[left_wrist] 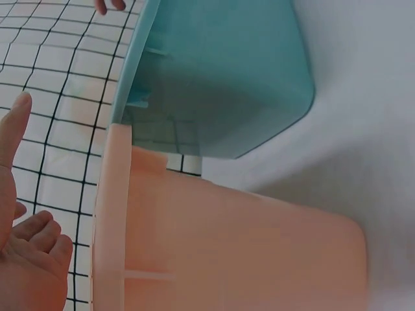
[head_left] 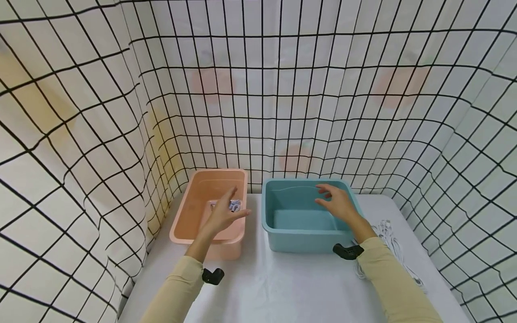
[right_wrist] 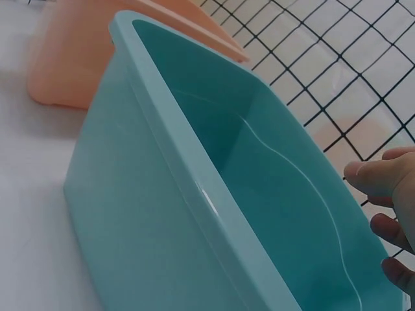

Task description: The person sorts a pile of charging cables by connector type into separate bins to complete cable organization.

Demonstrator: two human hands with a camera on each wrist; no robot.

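Observation:
My left hand is held over the orange bin, thumb spread away from its straight fingers, with nothing in its grasp. Inside that bin, partly hidden behind the hand, lies a small bundle of white and bluish-purple pieces, too small to make out. Above the right part of the teal bin is my right hand, its fingers loosely bent and holding nothing. The bare inside of the teal bin shows below it. In the right wrist view, the right-hand fingers overlap the bin's far rim.
White cables lie in a loose coil on the white table, right of the teal bin and partly behind the right forearm. Black netting stands along the back and both sides. The two bins stand side by side with a narrow gap.

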